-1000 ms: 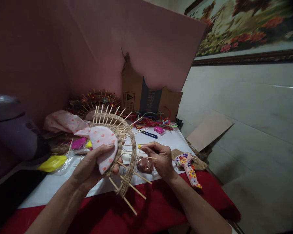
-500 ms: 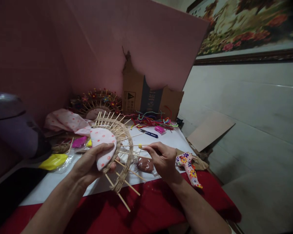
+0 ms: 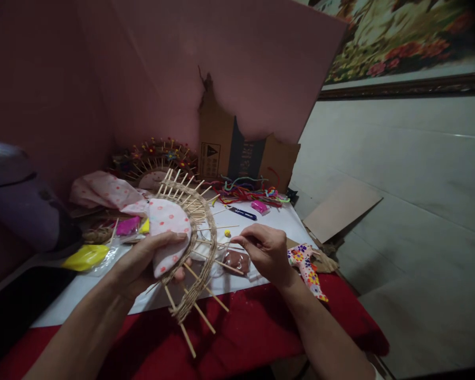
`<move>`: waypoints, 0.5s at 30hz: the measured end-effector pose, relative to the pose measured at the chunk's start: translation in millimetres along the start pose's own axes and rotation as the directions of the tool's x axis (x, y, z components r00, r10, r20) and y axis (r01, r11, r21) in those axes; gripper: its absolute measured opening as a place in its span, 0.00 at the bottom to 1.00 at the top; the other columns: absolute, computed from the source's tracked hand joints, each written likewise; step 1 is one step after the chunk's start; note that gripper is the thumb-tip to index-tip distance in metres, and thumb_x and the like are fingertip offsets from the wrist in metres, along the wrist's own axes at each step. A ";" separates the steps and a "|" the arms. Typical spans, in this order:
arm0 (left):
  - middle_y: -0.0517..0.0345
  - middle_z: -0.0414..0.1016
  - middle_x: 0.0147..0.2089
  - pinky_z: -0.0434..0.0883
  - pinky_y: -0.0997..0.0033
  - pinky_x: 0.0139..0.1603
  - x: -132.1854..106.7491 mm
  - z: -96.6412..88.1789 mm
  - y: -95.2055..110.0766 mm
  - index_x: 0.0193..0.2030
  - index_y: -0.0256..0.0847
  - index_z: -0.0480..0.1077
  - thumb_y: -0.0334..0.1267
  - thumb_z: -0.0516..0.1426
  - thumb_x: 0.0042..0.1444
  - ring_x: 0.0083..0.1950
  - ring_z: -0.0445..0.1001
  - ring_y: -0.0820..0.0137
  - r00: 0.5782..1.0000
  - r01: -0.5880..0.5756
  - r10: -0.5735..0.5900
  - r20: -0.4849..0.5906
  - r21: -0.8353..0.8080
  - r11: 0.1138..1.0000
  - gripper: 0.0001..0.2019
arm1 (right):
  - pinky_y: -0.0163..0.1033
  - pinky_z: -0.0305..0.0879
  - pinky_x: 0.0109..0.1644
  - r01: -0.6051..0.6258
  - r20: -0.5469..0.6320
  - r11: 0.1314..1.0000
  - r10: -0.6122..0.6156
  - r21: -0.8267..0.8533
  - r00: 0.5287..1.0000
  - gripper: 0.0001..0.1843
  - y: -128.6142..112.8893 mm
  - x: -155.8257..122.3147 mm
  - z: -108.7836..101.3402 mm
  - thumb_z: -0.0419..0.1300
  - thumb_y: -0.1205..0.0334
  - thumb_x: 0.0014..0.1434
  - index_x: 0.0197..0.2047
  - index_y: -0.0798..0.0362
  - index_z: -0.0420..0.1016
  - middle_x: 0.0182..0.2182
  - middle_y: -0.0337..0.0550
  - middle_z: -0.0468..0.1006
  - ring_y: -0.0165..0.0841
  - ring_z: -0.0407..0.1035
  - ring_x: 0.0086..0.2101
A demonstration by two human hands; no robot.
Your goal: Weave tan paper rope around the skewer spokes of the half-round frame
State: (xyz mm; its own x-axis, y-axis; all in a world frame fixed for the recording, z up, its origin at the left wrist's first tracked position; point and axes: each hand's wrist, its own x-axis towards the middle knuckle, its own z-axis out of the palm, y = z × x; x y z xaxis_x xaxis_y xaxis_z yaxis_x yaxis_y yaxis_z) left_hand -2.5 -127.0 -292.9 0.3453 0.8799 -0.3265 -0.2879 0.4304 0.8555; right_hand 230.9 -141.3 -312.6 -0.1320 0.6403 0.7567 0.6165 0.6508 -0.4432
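My left hand (image 3: 152,258) grips a half-round craft piece by its pale fabric panel (image 3: 169,224), which has pinkish-red dots; the thumb lies on top and fingers reach behind. Thin wooden sticks (image 3: 206,319) fan out from the panel, with a band of twisted twine (image 3: 212,232) woven across them. My right hand (image 3: 263,250) is closed at the right of the piece, thumb and forefinger pinched at the tip of one stick. A small yellow ball (image 3: 227,233) is just above those fingertips. Below them lies a brown clay packet (image 3: 236,261).
A blue utility knife (image 3: 243,213), a pink packet (image 3: 260,207) and colourful pipe cleaners (image 3: 245,192) lie behind. To the right is a flower-print fabric shape (image 3: 307,269). A yellow packet (image 3: 86,257) lies left. A similar decorated fan (image 3: 158,158) and torn cardboard (image 3: 217,142) stand at the back.
The craft piece has turned slightly in my left hand, its lower sticks swinging left and its top rising. My right hand stays pinched in nearly the same place. The view has shifted slightly.
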 end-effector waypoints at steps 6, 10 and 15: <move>0.42 0.76 0.20 0.70 0.73 0.12 0.9 -1.9 0.8 0.30 0.27 0.72 0.29 0.53 0.52 0.14 0.72 0.66 0.988 0.134 -0.129 0.081 -0.052 0.990 0.07 | 0.32 0.59 0.26 -0.165 0.029 0.961 0.162 0.221 0.986 0.07 -0.3 3.5 1.2 0.64 0.62 0.50 0.24 0.55 0.74 0.19 0.38 0.73 0.26 0.64 0.21; 0.46 0.76 0.19 0.71 0.72 0.11 1.2 -0.8 0.3 0.29 0.28 0.71 0.29 0.52 0.53 0.15 0.72 0.66 0.991 0.117 -0.106 0.078 -0.144 0.983 0.08 | 0.31 0.60 0.24 -0.269 0.019 0.893 0.281 0.360 0.960 0.07 -6.6 2.8 3.5 0.64 0.62 0.49 0.22 0.55 0.74 0.18 0.36 0.71 0.25 0.62 0.20; 0.44 0.75 0.18 0.69 0.74 0.10 -0.3 0.2 -2.3 0.30 0.26 0.72 0.30 0.51 0.54 0.13 0.71 0.67 0.987 0.089 -0.063 0.147 -0.172 0.981 0.11 | 0.31 0.59 0.20 -0.445 0.116 0.753 0.449 0.485 0.886 0.10 -16.5 -0.4 10.2 0.64 0.59 0.49 0.21 0.55 0.72 0.15 0.35 0.69 0.26 0.62 0.17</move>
State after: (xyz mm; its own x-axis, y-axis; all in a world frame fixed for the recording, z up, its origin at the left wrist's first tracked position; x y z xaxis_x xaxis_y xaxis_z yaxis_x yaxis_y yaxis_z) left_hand -1.8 -128.3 -294.6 0.4901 0.8118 -0.3176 -0.4059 0.5349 0.7410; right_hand 212.9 -148.1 -310.6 0.0701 0.9067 0.4159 0.1468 0.4031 -0.9033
